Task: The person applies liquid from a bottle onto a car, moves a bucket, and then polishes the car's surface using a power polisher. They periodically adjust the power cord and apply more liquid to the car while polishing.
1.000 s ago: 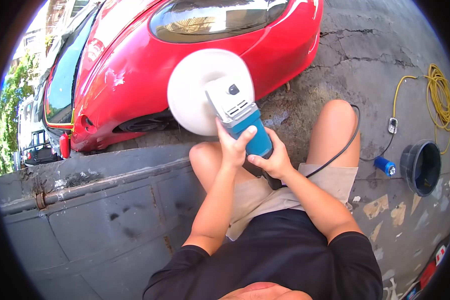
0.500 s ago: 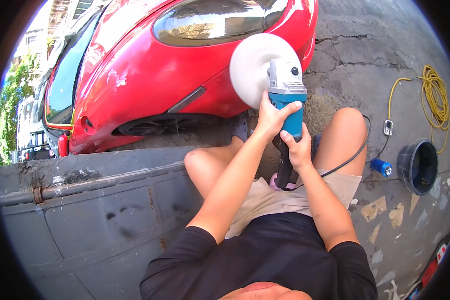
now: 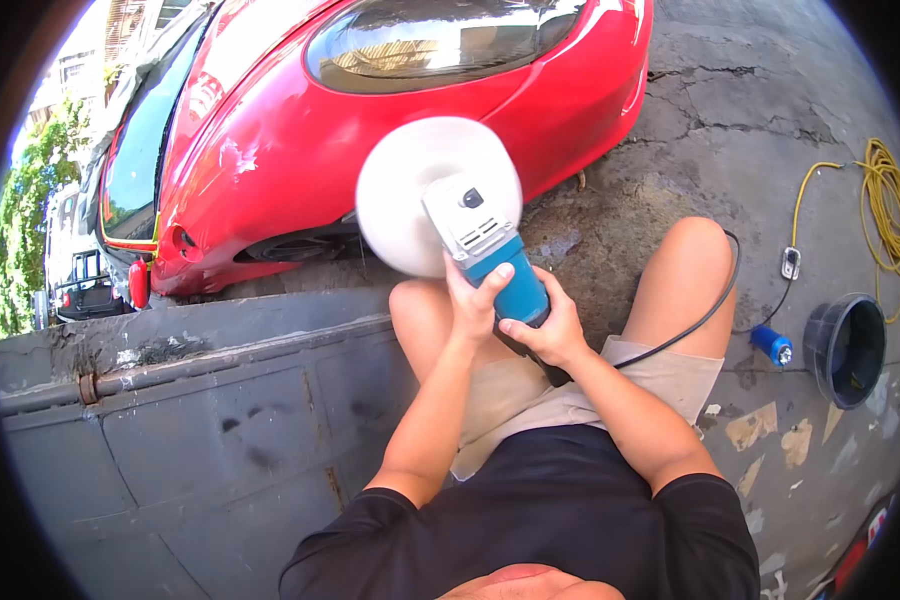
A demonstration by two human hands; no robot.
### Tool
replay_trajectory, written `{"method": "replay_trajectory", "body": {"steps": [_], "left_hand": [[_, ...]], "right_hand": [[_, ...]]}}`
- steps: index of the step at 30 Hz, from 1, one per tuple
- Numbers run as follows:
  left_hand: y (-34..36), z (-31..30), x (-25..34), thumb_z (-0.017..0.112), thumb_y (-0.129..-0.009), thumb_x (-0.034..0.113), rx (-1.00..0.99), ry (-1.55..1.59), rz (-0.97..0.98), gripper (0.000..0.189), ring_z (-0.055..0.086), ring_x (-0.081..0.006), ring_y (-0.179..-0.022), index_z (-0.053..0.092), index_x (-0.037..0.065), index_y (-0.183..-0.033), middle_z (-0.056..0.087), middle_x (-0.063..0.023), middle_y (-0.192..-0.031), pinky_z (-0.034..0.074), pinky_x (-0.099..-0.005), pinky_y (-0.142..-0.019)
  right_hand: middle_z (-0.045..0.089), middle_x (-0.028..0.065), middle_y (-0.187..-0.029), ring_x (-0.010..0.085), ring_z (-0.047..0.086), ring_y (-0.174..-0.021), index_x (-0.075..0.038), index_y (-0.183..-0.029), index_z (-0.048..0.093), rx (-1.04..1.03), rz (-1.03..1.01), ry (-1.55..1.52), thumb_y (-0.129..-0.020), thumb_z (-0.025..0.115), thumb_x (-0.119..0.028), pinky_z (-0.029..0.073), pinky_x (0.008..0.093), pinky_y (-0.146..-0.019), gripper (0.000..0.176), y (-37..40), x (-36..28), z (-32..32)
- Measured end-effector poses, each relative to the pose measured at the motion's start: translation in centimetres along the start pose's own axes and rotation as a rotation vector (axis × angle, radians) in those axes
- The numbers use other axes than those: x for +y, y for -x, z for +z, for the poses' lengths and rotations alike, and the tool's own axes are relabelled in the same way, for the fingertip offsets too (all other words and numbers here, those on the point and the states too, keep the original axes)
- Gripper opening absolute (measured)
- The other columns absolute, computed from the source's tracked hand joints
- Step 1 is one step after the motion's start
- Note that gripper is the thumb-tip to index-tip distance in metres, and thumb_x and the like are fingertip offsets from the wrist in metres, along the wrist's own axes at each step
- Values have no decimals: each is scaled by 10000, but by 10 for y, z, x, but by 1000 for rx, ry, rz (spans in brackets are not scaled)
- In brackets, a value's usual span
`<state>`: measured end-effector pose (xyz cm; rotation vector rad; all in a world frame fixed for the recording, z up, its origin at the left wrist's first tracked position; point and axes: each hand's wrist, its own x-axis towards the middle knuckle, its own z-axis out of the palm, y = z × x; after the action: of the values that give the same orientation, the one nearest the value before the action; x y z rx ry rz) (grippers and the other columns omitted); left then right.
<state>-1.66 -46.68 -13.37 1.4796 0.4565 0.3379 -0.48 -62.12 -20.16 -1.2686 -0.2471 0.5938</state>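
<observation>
Polisher (image 3: 475, 228) sits in both hands, near side of the car (image 3: 300, 165); long axis runs near right to far left, pad (image 3: 400, 180) at the far-left end; pad-car contact unclear; left hand (image 3: 475, 300) nearer the pad, right hand (image 3: 555, 330) behind; both hands' fingers clamped round the body.

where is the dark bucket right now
In the head view, the dark bucket is at the far right, just right of the blue cylinder and below the coiled yellow cord.
</observation>
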Motion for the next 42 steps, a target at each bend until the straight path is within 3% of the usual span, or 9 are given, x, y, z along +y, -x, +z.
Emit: {"method": "replay_trajectory", "body": {"steps": [6, 7, 11, 12, 17, 21, 27, 35, 42], "left_hand": [[-35, 70, -6, 972, -817, 262, -113, -12, -117, 842, 705, -238, -1118, 466, -3, -1437, 689, -161, -1257, 603, -409, -983], [-44, 80, -10, 985, -805, 260, -116, -61, -145, 843, 710, -239, -1101, 472, -8, -1418, 692, -166, -1245, 607, -406, -976], [-76, 112, 2, 975, -788, 298, -202, -159, -166, 825, 716, -236, -1075, 492, -27, -1372, 699, -177, -1216, 630, -400, -924], [-79, 118, 8, 949, -809, 329, -233, -148, -194, 827, 717, -243, -1084, 507, -11, -1419, 686, -173, -1255, 612, -402, -962], [-69, 105, 10, 943, -813, 313, -176, -163, -201, 835, 716, -248, -1090, 492, -17, -1434, 683, -181, -1266, 614, -406, -959], [-31, 60, 8, 963, -818, 271, -47, -69, -103, 832, 715, -242, -1087, 466, -13, -1422, 689, -172, -1247, 616, -397, -954], [0, 14, 16, 907, -846, 221, 3, 50, -50, 804, 708, -243, -1123, 442, 4, -1465, 679, -174, -1277, 610, -407, -983], [-46, 86, 5, 954, -813, 270, -131, -16, -152, 837, 717, -245, -1097, 476, -17, -1436, 692, -173, -1249, 622, -410, -960], [-94, 138, 16, 934, -805, 300, -260, 9, -221, 842, 730, -243, -1037, 483, -28, -1435, 678, -191, -1240, 645, -403, -898]], "right_hand": [[724, 160, -1286, 224, 705, -1155, 29, -1517, 522, 243, -22, -93, -804, 971, -422, 564, 384, -1040, 956, -1, 4, -34], [710, 103, -1259, 177, 681, -1118, 36, -1477, 546, 269, -32, -147, -849, 938, -435, 552, 349, -1011, 877, -3, -1, -38], [717, 79, -1164, 154, 670, -1025, 34, -1387, 600, 374, -71, -122, -886, 904, -444, 556, 335, -939, 756, -20, -25, -54], [717, 74, -1138, 150, 667, -1002, 29, -1363, 606, 397, -59, -111, -890, 898, -438, 555, 334, -930, 726, -24, -30, -56], [741, 126, -1205, 200, 708, -1080, 35, -1410, 580, 333, -49, -72, -871, 928, -402, 574, 368, -973, 776, -18, -27, -51], [724, 178, -1298, 241, 713, -1166, 32, -1533, 501, 182, -21, -52, -791, 969, -450, 568, 397, -1037, 1001, -3, -8, -27], [753, 211, -1280, 280, 744, -1177, 17, -1525, 524, 29, 5, 11, -736, 981, -448, 579, 422, -1044, 1024, 3, -13, -3], [730, 144, -1251, 201, 708, -1104, 49, -1475, 546, 290, -13, -70, -822, 967, -367, 580, 369, -992, 881, -1, -19, -43], [730, 123, -1186, 181, 693, -1063, 58, -1387, 598, 410, -21, -24, -860, 935, -421, 564, 352, -969, 788, -31, -58, -76]]}}
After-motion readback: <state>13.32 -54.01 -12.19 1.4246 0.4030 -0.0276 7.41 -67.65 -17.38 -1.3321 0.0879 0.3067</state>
